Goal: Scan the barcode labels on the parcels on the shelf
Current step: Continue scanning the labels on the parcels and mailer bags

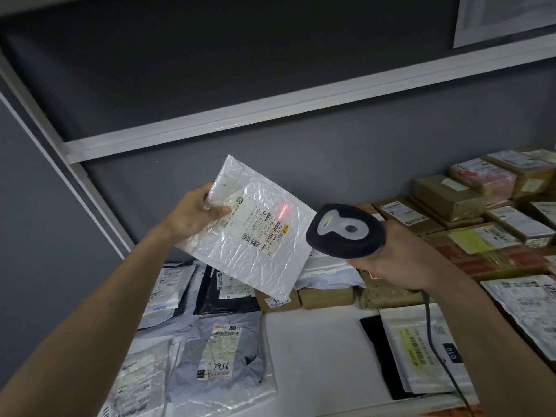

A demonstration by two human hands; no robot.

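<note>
Partly hidden by the right hand (400, 260), a barcode scanner (346, 230) is gripped right of the left hand's (192, 215) pinched white bubble mailer (249, 227).

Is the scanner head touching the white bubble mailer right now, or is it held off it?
Apart. In the head view the scanner, gripped by the right hand, sits right of the white bubble mailer, with grey wall visible between them.
</note>
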